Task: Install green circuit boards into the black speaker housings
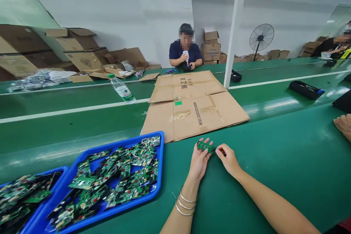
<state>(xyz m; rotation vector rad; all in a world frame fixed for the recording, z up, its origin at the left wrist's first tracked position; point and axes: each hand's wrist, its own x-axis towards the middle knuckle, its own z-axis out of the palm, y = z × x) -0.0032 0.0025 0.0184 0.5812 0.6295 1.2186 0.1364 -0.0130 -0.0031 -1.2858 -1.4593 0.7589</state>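
Note:
A small green circuit board (205, 147) lies across the fingers of my left hand (199, 164), held there by the thumb. My right hand (229, 160) is closed in a pinch at the board's right end. Something small and dark shows by its fingertips, too small to name. To the left, a blue tray (162, 161) holds many loose green boards (117, 168), some with red parts on them. A second blue tray (61, 174) at the lower left is heaped with similar boards (24, 193).
Flattened cardboard (183, 117) lies ahead of my hands, beside a white post (233, 33). A water bottle (122, 88) stands tilted in view on the left. Black cases (306, 90) sit to the right, near another person's hand (343, 126). A person (175, 49) sits opposite.

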